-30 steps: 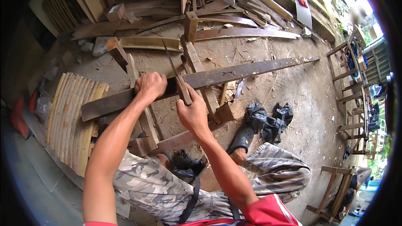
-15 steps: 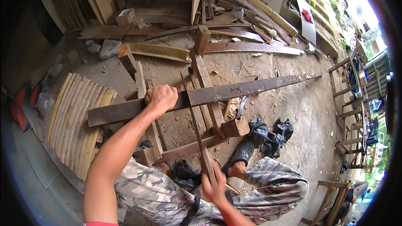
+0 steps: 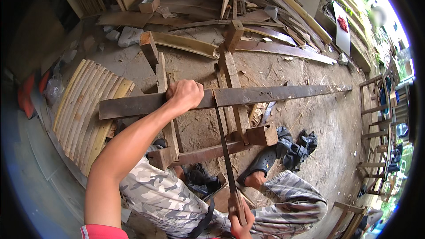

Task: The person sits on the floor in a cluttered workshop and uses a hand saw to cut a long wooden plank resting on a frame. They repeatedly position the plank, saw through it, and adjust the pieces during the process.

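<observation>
A long dark wooden plank [image 3: 274, 94] lies across a low wooden trestle [image 3: 233, 77]. My left hand [image 3: 185, 94] is closed over the plank left of the cut, pressing down on it. In my right hand [image 3: 241, 221], low and close to my lap, is the handle of a handsaw [image 3: 226, 152]. Its long narrow blade points away from me, and its far end meets the plank at a pale cut line. How deep the cut goes, I cannot tell. The trestle stands between my legs, with a block-like end beside my shoe [image 3: 260, 163].
A bundle of pale wooden slats [image 3: 88, 110] lies at left under the plank's end. Scrap boards [image 3: 283, 53] and poles pile up along the back, near a small box [image 3: 149, 4]. Crumpled black plastic [image 3: 294, 148] lies by my foot. Wooden racks [image 3: 376, 124] stand at right.
My right hand has drawn the saw back toward me, so the blade no longer reaches far beyond the plank. My left hand keeps its grip. The whole view has shifted slightly.
</observation>
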`<state>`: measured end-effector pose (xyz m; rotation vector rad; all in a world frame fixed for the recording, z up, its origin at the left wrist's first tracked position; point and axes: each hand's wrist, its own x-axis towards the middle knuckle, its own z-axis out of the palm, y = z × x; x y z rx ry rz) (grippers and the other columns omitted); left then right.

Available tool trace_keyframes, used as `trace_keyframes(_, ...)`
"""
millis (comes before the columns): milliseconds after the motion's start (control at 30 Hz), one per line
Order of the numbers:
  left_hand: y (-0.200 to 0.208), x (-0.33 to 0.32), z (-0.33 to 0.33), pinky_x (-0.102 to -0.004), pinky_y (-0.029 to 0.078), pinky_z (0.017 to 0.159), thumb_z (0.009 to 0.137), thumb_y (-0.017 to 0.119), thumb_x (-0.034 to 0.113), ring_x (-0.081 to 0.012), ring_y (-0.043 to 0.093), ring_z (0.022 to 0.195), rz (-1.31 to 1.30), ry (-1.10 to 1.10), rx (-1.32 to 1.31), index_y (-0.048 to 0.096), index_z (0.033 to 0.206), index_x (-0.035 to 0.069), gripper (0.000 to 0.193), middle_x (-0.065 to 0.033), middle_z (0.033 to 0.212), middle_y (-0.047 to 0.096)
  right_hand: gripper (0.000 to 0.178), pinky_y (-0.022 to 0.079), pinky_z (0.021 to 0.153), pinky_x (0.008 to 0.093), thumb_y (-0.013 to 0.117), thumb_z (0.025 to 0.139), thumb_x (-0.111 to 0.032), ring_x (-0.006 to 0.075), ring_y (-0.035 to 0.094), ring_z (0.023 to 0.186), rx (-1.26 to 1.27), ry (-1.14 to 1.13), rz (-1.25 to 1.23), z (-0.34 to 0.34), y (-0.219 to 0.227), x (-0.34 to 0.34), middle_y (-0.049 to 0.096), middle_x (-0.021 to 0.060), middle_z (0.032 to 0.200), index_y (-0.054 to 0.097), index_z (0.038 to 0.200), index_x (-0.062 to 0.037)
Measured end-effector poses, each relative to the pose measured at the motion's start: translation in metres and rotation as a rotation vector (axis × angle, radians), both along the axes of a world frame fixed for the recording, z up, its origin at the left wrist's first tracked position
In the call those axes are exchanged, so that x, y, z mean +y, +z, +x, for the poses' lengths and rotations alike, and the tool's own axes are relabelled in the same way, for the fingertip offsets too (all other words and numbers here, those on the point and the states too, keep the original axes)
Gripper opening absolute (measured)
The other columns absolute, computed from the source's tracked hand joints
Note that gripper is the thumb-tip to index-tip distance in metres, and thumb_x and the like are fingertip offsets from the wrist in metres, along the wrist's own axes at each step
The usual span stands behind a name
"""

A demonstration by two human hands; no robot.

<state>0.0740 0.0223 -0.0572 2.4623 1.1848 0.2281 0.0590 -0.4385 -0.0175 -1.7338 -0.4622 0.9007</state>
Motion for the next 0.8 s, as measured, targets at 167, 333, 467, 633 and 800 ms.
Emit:
trace_keyframes(167,0.003,-0.003,0.001,-0.0453,0.041,0.033,0.094,0.048,0.023,-0.0246,0.049,0.031,0.051,0.010,0.007,0.058,0.047,0.007,0.051,-0.0114,0.039,0.050,0.057,0.049,0.095,0.0293,0.052,0.082,0.005,0.0203,0.066,0.115,-0.318,0.062,0.115,0.023,0.004,0.083,0.067,0.0192,0.128,0.053,0.139,0.0054)
trace_keyframes(333,0.001,-0.002,0.004,-0.0499,0.049,0.046,0.092,0.051,0.024,-0.0351,0.060,0.042,0.175,-0.027,-0.067,0.060,0.048,0.004,0.049,-0.0218,0.049,0.059,0.049,0.048,0.099,0.0343,0.055,0.085,-0.003,0.0270,0.066,0.113,-0.204,0.007,0.251,0.097,-0.025,0.279,0.069,0.0215,0.122,0.058,0.133,0.0056)
trace_keyframes(467,0.008,-0.004,0.006,-0.0506,0.047,0.042,0.093,0.050,0.023,-0.0355,0.058,0.040,0.084,0.002,-0.056,0.061,0.050,0.002,0.050,-0.0224,0.049,0.058,0.053,0.046,0.102,0.0336,0.055,0.085,-0.001,0.0277,0.064,0.118,-0.226,0.020,0.144,0.084,-0.033,0.251,0.067,0.0220,0.127,0.055,0.137,0.0056)
trace_keyframes(633,0.009,-0.001,-0.002,-0.0464,0.042,0.033,0.095,0.049,0.023,-0.0262,0.052,0.033,0.013,-0.046,-0.008,0.058,0.046,0.006,0.052,-0.0131,0.041,0.053,0.064,0.053,0.087,0.0285,0.055,0.082,0.003,0.0218,0.069,0.111,-0.283,0.130,0.018,0.017,0.020,0.062,0.064,0.0199,0.132,0.047,0.146,0.0022)
trace_keyframes(800,0.017,-0.005,0.006,-0.0444,0.045,0.038,0.096,0.047,0.024,-0.0266,0.054,0.037,0.009,0.019,0.056,0.058,0.048,0.006,0.053,-0.0123,0.042,0.053,0.053,0.046,0.091,0.0304,0.055,0.083,0.004,0.0218,0.062,0.106,-0.214,0.084,0.002,0.025,0.056,0.070,0.064,0.0174,0.117,0.052,0.136,0.0051)
